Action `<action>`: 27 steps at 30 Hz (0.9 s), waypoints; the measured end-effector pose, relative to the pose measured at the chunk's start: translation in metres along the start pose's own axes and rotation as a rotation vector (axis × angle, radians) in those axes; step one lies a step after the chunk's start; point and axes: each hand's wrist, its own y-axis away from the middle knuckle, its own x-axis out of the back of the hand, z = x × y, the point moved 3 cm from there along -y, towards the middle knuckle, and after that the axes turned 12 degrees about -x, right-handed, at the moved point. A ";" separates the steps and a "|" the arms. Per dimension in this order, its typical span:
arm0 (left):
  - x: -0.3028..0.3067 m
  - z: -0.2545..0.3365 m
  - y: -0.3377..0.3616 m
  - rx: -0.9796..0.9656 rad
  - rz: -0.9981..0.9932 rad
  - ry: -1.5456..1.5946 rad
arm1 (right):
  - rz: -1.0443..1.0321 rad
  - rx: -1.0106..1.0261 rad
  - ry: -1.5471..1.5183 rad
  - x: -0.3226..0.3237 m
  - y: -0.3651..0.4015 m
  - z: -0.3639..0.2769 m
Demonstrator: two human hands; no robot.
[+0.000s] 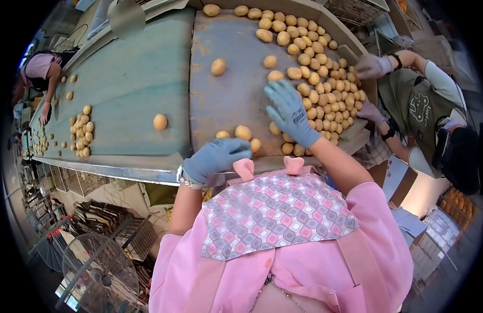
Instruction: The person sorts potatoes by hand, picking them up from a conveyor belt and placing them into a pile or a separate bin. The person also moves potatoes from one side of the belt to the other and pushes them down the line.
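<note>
The work in hand looks like picking over loose potatoes [319,88] (they could be some round fruit; the skins show too little detail to tell), which crowd the upper right and right of the frame, on a grey panel [231,99]. Near the centre, the right hand [292,112], gloved, stretches its fingers loosely over the left fringe of the heap; they look open, with the tips at or just beside one potato [275,75]. The left hand [216,160], also gloved, lies lower, at the near rim, fingers bent beside a small potato [255,145]; whether it grips anything underneath, I cannot tell.

The next move, I judge, calls for a light curl of the right fingers round a single potato, without nudging its neighbours. A side wall [351,52] bounds the heap at upper right, and a co-worker's hands [374,67] are at its right edge, so there is little room that way. More lies leftward, across the panel and the green belt [139,73], above the metal rim [142,175].
</note>
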 end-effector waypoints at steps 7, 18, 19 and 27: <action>0.037 0.015 -0.003 -0.146 0.681 -0.588 | -0.354 0.319 0.105 0.015 -0.040 0.022; 0.059 0.015 0.015 -0.179 0.851 -0.431 | 0.254 -0.339 0.362 -0.061 -0.173 0.083; 0.061 0.015 0.017 -0.172 0.858 -0.413 | 0.194 -0.188 0.348 -0.047 -0.153 0.045; 0.071 0.016 0.027 -0.172 0.852 -0.367 | -0.448 0.317 0.002 0.018 0.026 -0.024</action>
